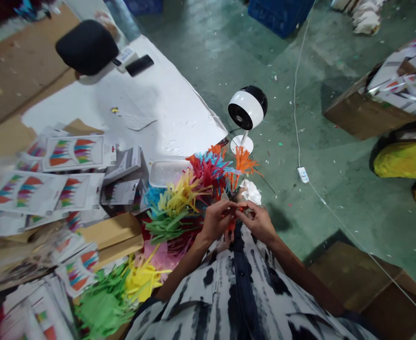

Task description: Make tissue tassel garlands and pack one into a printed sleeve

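Head view, left hand (217, 218) and right hand (259, 222) pinching orange paper (241, 208), cardboard box (359, 113) holding printed cards (403, 85).

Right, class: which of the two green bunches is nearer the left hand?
The upper green bunch: it lies beside the left hand; the lower one lies farther off, near printed cards.

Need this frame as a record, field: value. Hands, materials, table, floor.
Left hand: fingertips pinched on a small orange piece
Right hand: fingertips at the same piece
Beside left forearm: green fringe, yellow fringe
Beyond hands: orange fringe
Table: white tray, printed packs
By table corner: black-and-white fan
Floor: blue crate, white cord
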A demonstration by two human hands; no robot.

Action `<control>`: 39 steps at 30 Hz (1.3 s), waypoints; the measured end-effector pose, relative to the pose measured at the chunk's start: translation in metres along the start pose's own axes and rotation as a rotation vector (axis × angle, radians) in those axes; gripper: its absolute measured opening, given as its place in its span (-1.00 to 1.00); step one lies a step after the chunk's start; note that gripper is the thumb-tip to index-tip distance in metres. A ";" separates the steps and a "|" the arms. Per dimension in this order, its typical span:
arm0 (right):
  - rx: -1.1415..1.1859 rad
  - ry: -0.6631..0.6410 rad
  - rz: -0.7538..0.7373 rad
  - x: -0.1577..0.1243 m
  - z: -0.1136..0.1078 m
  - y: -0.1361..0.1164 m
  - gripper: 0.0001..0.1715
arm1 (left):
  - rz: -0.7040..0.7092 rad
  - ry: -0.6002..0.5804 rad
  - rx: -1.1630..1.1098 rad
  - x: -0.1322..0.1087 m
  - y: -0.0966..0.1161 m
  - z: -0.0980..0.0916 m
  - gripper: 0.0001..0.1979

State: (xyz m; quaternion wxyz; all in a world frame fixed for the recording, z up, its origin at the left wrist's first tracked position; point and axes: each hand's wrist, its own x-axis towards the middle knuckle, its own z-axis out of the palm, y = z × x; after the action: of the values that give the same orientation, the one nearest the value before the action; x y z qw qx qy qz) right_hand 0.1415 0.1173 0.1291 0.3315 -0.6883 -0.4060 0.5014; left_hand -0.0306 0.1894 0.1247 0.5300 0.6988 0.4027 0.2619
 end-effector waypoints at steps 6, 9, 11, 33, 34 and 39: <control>0.135 -0.003 -0.037 0.004 0.015 0.022 -0.69 | 0.035 0.110 0.078 -0.005 -0.014 0.009 -0.81; 0.140 0.031 -0.053 0.005 0.019 0.027 -0.67 | 0.018 0.059 0.053 -0.007 -0.017 0.011 -0.80; 0.162 0.089 -0.058 0.006 0.020 0.027 -0.65 | -0.066 0.051 -0.051 -0.008 -0.017 0.013 -0.77; 0.130 0.064 0.010 0.030 0.038 0.058 -0.54 | 0.143 -0.322 0.799 0.070 -0.081 -0.026 -0.85; 0.118 0.068 0.008 0.030 0.038 0.060 -0.55 | 0.152 -0.324 0.806 0.071 -0.081 -0.028 -0.84; 0.092 0.089 -0.001 0.029 0.035 0.065 -0.57 | 0.221 -0.146 0.587 0.076 -0.072 -0.041 -0.82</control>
State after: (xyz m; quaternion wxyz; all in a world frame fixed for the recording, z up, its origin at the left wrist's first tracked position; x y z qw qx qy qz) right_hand 0.1279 0.1159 0.0511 0.3808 -0.6937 -0.3678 0.4883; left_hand -0.0426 0.2836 0.0634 0.3014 0.8783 0.3438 0.1397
